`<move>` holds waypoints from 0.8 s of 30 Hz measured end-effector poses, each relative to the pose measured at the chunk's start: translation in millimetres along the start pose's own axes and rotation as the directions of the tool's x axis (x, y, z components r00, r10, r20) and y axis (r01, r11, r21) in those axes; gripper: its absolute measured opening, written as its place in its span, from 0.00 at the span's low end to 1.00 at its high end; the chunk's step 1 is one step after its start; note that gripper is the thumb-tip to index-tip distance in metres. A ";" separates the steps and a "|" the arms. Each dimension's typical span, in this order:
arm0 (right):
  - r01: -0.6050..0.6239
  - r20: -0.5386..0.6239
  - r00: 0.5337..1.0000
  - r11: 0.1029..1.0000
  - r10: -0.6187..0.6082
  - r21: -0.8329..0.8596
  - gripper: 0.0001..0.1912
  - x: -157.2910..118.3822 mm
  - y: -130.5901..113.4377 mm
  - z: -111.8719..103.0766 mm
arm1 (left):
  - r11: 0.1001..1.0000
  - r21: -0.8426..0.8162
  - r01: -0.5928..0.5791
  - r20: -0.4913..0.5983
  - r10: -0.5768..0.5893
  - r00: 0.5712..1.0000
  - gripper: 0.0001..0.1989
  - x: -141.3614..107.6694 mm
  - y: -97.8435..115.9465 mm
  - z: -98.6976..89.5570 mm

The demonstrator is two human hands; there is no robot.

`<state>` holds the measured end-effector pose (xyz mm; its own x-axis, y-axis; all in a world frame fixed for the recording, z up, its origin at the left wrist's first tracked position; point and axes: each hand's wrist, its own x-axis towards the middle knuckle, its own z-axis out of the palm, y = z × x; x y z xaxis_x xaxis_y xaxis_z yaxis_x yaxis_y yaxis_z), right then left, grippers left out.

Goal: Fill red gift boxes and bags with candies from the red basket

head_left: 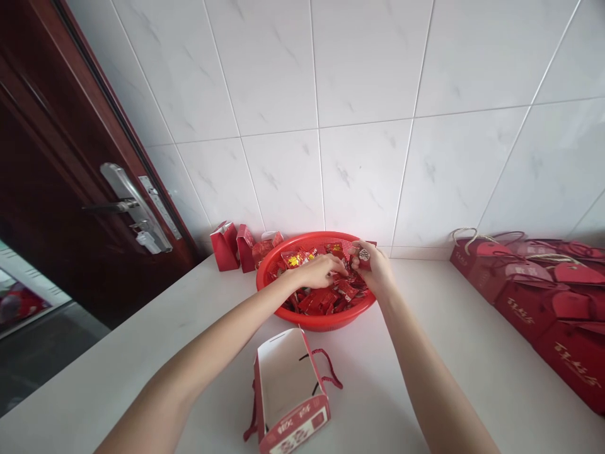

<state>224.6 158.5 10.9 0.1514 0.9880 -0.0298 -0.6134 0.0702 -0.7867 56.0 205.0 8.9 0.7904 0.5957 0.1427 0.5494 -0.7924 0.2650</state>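
Observation:
A round red plastic basket (316,323) holds many red-wrapped packets (319,301). My left hand (320,271) reaches into the basket, its fingers bent down among the packets; whether they hold one is hidden. At the basket's right rim, my right hand (373,265) is closed on a small red packet (363,255) with a round pale emblem. In front of the basket, nearer to me, an open box (286,378) with white inside and red patterned sides lies on the white table, red cord handles at its sides.
Small red boxes (224,247) stand left of the basket against the tiled wall (283,183). Rows of red gift boxes (534,309) with cord handles line the right side of the table (198,353). A dark red door (70,157) is at the left.

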 end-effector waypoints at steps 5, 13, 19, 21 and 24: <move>-0.003 -0.006 1.000 1.000 0.003 -0.019 0.07 0.9 -0.1 0.5 | 0.965 0.174 0.196 0.033 -0.204 0.978 0.30 1.3 -15.1 -7.3; 0.008 0.021 1.000 0.999 -0.007 -0.033 0.09 2.3 0.5 -0.8 | 0.978 0.115 0.177 0.152 -0.193 0.969 0.16 2.8 -14.6 -4.4; 0.021 0.031 0.999 0.999 -0.020 -0.038 0.10 1.9 0.3 -1.2 | 0.985 0.081 0.155 0.220 -0.170 0.961 0.13 17.2 -11.4 3.3; 0.019 0.029 0.999 0.999 -0.017 -0.040 0.10 1.4 0.0 -1.0 | 0.988 0.076 0.136 0.192 -0.148 0.970 0.16 18.7 -10.1 5.8; 0.011 0.019 1.000 0.999 -0.010 -0.044 0.10 1.2 -0.3 -0.8 | 0.997 0.004 0.079 0.142 -0.079 0.987 0.21 17.1 -2.6 7.7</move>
<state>225.6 159.6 10.6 0.1424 0.9898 -0.0100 -0.5768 0.0748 -0.8135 70.2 216.3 3.3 0.7751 0.6316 -0.0150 0.6111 -0.7434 0.2719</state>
